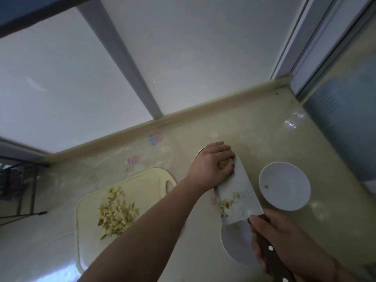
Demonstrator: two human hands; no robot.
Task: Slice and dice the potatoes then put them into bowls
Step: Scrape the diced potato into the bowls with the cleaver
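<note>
Left of both hands, a pale cutting board lies on the counter with a heap of diced potato on it, already cut to small cubes and not yet moved. No whole or half potato shows anywhere, so the cutting looks finished or nearly so; what remains, by my reading, is carrying the dice over to the bowls.

The left hand reaches across, its fingers curled around a small clump of potato cubes pressed against the far end of a cleaver blade. More cubes sit on the flat of the blade, nearer the right hand. The right hand grips the cleaver's dark riveted handle, holding the blade about level.

Under the blade, just left of the right hand, the rim of a white bowl shows; whether it holds any potato I cannot tell. A sliver of something round and white peeks out beyond the left hand, too hidden to name. Right of the blade stands a second white bowl, holding only a single scrap of potato.

The countertop is glossy beige stone with a raised back lip, marked by a few faded coloured smudges. Behind it are frosted panes in grey frames, and to the far right a sliding glass door.
</note>
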